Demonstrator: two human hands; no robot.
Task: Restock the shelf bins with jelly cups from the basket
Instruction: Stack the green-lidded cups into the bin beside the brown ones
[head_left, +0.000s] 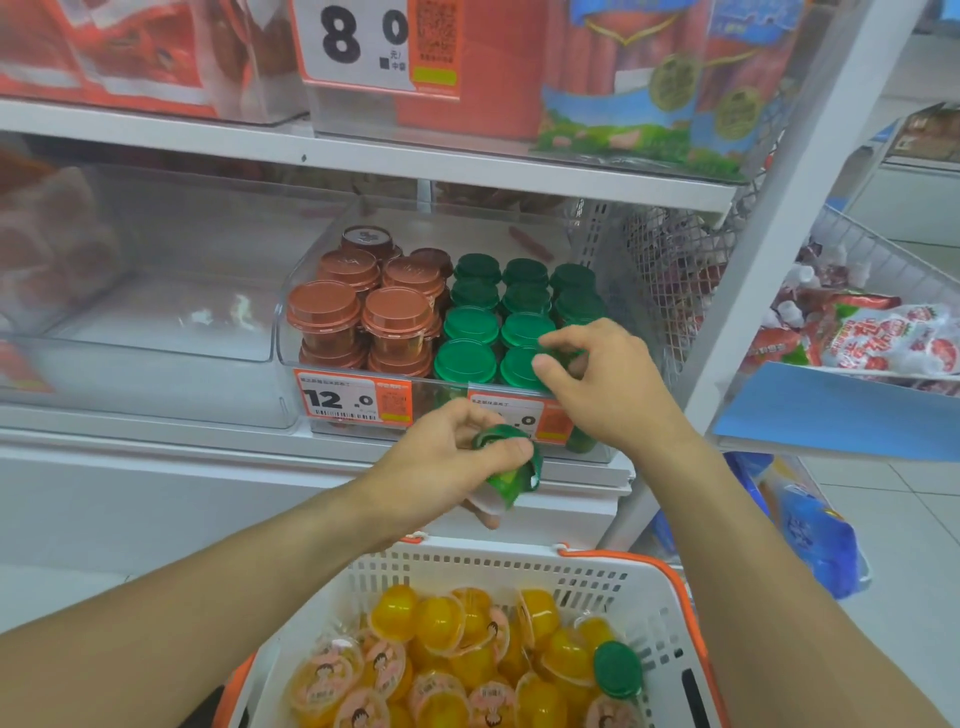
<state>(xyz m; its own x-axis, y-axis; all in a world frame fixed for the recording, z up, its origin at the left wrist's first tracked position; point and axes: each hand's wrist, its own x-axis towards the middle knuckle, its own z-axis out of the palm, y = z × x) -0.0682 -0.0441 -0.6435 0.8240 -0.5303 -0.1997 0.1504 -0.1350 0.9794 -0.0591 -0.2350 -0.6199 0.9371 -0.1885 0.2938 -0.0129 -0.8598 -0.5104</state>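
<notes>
In the head view, the clear bin (441, 332) on the shelf is the main place to look from. The right hand (597, 379) reaches over the front right corner of the bin, with its fingers curled round a green-lid cup (558, 358) it is setting down there. The left hand (447, 462) is just in front of the bin and a little lower, with its fingers wrapped round another green cup (511, 462) that is tipped on its side. What could go wrong? The green cups in the bin (493, 322) stand packed close and stacked, so a bump from the right hand could knock one over or push a stack crooked. The tipped cup in the left hand could slip and drop down into the basket (519, 566) below the bin. The brown-lid cups (363, 312) fill the left part of the bin. In the basket, there are many yellow jelly cups (441, 649) with pink picture lids, lying in a loose heap, and one more green-lid cup (617, 670) at the right. They look small, shiny and slippery.
</notes>
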